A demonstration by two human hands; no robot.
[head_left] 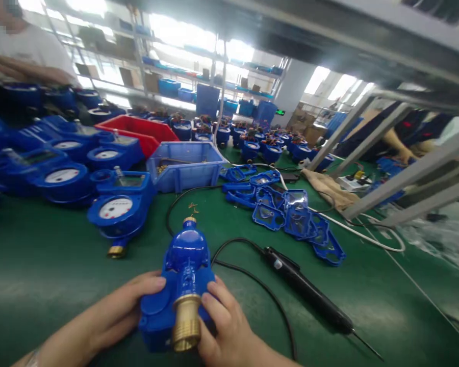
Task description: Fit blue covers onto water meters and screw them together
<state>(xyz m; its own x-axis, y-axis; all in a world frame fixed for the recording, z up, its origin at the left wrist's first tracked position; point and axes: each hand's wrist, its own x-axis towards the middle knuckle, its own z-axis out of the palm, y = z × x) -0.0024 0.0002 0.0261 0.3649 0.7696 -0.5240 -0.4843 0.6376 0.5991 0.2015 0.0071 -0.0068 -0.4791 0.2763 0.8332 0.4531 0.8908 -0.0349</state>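
While both hands are wrapped around its sides, the blue meter [188, 247] sits at the near middle of the scene, its threaded brass end [186, 323] pointing near. The left hand [139, 300] grips it from the left, thumb laid over the top; the right hand [224, 316] grips the right side, fingers bent close to the brass. Just beyond the far end, a few small screws [193, 208] lie loose on the green surface [61, 265].

To the left, a second meter [117, 209] rests with its white dial up, and more blue meters [63, 176] crowd the far left. Farther back stand a light blue bin [199, 173], with small brass-coloured pieces inside, and a red bin [117, 124] behind it. On the right, a black electric screwdriver [306, 290] lies with its bit pointing near and right, a black cable [279, 306] looping beside it. Beyond the screwdriver, blue plastic frames [296, 216] are heaped, overlapping. A person in a white top [42, 51] is at far left; another person's forearm [396, 140] reaches in at far right.
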